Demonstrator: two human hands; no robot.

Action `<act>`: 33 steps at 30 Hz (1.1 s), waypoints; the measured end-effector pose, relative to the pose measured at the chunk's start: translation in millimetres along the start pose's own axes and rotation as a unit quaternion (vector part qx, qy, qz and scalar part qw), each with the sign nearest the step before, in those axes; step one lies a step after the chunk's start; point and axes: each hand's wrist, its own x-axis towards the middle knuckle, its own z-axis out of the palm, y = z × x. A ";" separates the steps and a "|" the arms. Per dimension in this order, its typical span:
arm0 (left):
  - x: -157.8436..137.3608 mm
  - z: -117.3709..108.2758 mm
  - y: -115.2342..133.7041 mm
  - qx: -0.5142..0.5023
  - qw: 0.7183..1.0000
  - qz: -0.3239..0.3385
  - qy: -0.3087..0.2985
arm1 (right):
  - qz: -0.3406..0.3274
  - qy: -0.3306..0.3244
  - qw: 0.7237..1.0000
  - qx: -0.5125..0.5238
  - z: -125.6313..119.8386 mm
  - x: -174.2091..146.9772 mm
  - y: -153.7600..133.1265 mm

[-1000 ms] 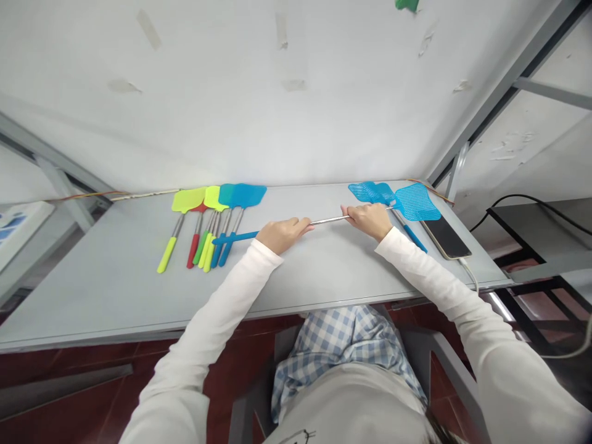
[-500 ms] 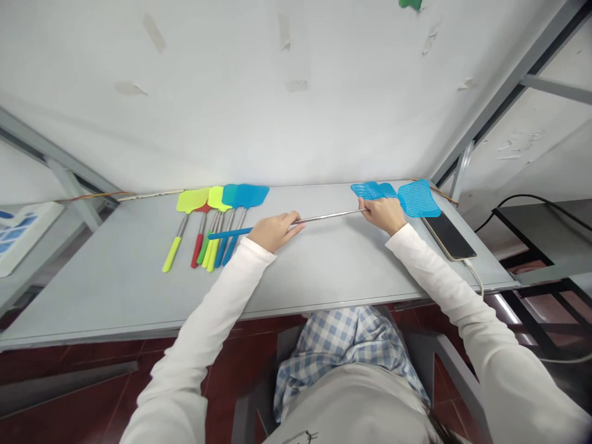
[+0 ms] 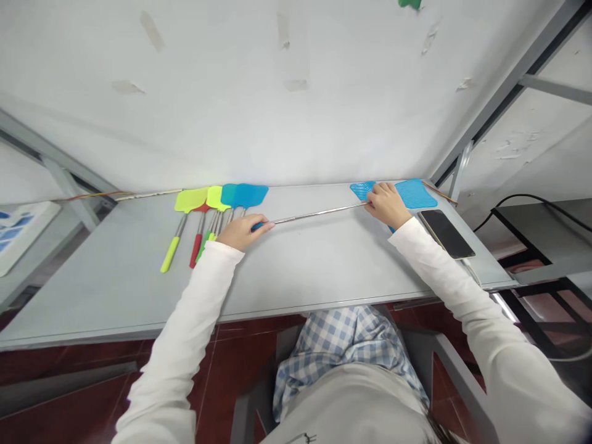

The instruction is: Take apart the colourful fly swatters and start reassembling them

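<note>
A blue fly swatter with a thin metal shaft [image 3: 319, 213] is stretched between my two hands above the table. My left hand [image 3: 243, 232] is closed round its blue handle, most of which the fingers cover. My right hand [image 3: 387, 205] grips the shaft's other end, close to the blue mesh head [image 3: 416, 193] that spreads out to its right. Another blue mesh piece [image 3: 361, 190] lies by the wall, partly behind the right fingers. Just left of my left hand, several swatters lie side by side, among them a yellow-green one [image 3: 171, 254] and a red-handled one [image 3: 195, 250].
On the right of the grey table [image 3: 296, 277] lies a phone [image 3: 446, 233] with a white cable plugged in. A white wall [image 3: 296, 135] rises along the back edge. Metal frame posts stand at both sides, and a dark shelf [image 3: 531, 234] is at far right.
My left hand has slid left along the swatter onto its handle, so more metal shaft shows between the hands. My right hand has turned and moved slightly right, and the mesh head now lies flatter.
</note>
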 end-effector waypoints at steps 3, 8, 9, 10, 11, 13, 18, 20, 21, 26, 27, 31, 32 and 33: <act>-5.3 -0.5 -11.7 0.037 0.998 -0.006 0.058 | -0.020 0.045 0.998 -0.027 6.9 -10.4 14.5; -8.3 -1.5 -32.4 0.088 0.988 0.016 0.126 | -0.024 0.015 0.999 -0.018 5.4 -18.4 39.3; -7.3 -0.5 -34.2 0.100 0.986 0.022 0.131 | -0.027 -0.004 0.999 -0.019 3.7 -17.7 41.1; -6.1 0.7 -35.0 0.113 0.984 0.025 0.132 | -0.027 -0.023 0.999 -0.024 2.0 -16.7 41.6; -4.9 2.1 -34.9 0.126 0.983 0.025 0.129 | -0.026 -0.039 0.998 -0.031 0.4 -15.7 41.3; -4.0 4.4 -33.1 0.155 0.981 0.017 0.119 | -0.032 -0.057 0.997 -0.040 -2.2 -14.8 39.5; -11.3 6.0 -20.5 0.182 0.979 -0.015 0.091 | -0.064 -0.099 0.993 -0.023 -8.6 -20.7 34.0; -12.4 9.2 -5.7 0.170 0.983 -0.013 0.073 | -0.059 -0.114 0.992 -0.021 -13.4 -21.2 23.4; -11.2 12.5 5.1 0.164 0.984 -0.006 0.065 | -0.063 -0.113 0.991 -0.019 -16.8 -19.9 14.0; 8.0 36.4 71.7 0.124 0.988 0.076 0.061 | -0.164 -0.082 0.983 0.031 -43.9 -1.2 -58.5; 11.7 39.4 81.0 0.125 0.986 0.082 0.070 | -0.149 -0.074 0.986 0.032 -50.0 2.9 -71.1; 17.7 39.3 91.1 0.152 0.982 0.095 0.059 | -0.152 -0.094 0.984 0.026 -64.8 12.1 -92.7; 17.5 37.5 89.4 0.161 0.981 0.091 0.056 | -0.161 -0.098 0.982 0.026 -64.7 12.4 -92.1; 17.2 35.7 87.1 0.167 0.981 0.087 0.052 | -0.173 -0.098 0.980 0.027 -63.0 12.2 -90.2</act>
